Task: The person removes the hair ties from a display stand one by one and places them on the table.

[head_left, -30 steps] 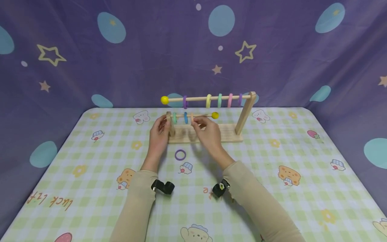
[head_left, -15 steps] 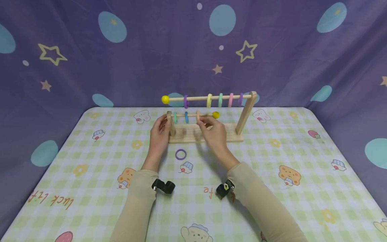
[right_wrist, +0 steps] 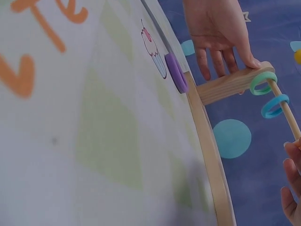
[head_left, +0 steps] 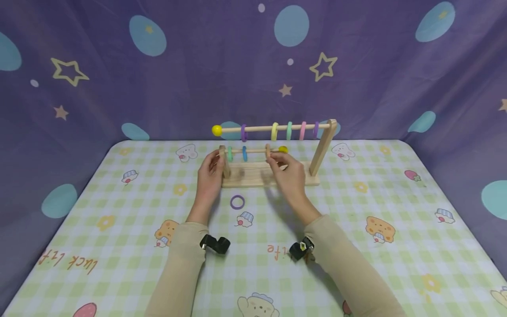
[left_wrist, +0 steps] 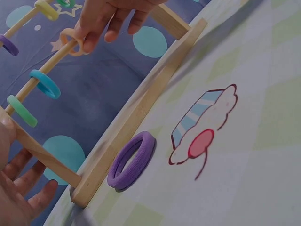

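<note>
A wooden stand (head_left: pixel 253 176) with two rods stands on the table, and my left hand (head_left: pixel 210 178) grips its short left post, thumb on the near side and fingers behind. On the lower rod, my right hand (head_left: pixel 292 176) pinches a peach hair tie (head_left: pixel 267 151) near the yellow end ball (head_left: pixel 283 149). Further left on that rod hang a blue hair tie (head_left: pixel 244 153) and a mint green hair tie (head_left: pixel 230 154), the green one close to the post. A purple hair tie (right_wrist: pixel 176 73) lies on the tablecloth in front of the base.
Several hair ties hang along the upper rod, among them a yellow one (head_left: pixel 274 132) and a pink one (head_left: pixel 303 131). That rod runs from the tall right post (head_left: pixel 322 149) to a free end with a yellow ball (head_left: pixel 217 130). A purple curtain (head_left: pixel 198 79) hangs behind the table.
My right hand has slid the peach hair tie to the right along the lower rod, away from the blue one. The left hand keeps its grip on the post.
</note>
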Motion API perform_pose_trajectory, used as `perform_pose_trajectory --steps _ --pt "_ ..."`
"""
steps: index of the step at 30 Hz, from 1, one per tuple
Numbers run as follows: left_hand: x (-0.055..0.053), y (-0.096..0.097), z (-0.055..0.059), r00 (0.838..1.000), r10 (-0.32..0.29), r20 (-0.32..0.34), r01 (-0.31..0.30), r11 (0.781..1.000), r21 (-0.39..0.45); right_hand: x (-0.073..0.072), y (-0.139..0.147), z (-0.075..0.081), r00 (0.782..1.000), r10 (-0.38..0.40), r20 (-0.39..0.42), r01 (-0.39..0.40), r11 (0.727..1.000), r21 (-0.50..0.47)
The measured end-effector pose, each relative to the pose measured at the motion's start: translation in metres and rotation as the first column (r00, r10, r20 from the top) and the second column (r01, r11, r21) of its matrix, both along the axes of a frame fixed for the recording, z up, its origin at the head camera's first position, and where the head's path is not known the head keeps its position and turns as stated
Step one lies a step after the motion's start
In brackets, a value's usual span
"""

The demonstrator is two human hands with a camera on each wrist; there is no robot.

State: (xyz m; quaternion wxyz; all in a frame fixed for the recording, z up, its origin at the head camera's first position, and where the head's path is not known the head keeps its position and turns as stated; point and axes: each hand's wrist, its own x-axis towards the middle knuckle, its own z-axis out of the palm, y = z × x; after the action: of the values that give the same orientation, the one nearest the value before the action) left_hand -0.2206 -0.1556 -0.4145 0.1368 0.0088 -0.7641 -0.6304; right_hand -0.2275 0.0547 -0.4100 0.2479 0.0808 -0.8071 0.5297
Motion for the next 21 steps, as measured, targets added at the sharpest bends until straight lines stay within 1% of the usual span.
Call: perform_pose_trajectory --steps 5,12,18,21 --pt "0.001 0.001 0.001 1.0 0.002 0.001 -0.002 1.0 -0.004 0.001 0.006 0.001 1.0 0.001 0.004 -0.001 1.0 -0.015" --pt "-0.001 0.0 0.0 1.0 0.0 -0.011 0.0 1.0 0.002 0.002 0.014 0.001 0.999 0.016 -0.035 -0.016 1.0 -0.018" --pt "-0.001 0.001 0.0 1.0 0.003 -0.007 -0.003 1.0 0.003 0.003 0.02 0.003 1.0 0.009 0.008 -0.009 0.999 -0.031" --pt "-0.001 0.001 0.0 1.0 0.001 -0.005 -0.001 1.0 0.001 0.003 0.022 0.003 1.0 0.002 0.012 -0.002 1.0 -0.028"
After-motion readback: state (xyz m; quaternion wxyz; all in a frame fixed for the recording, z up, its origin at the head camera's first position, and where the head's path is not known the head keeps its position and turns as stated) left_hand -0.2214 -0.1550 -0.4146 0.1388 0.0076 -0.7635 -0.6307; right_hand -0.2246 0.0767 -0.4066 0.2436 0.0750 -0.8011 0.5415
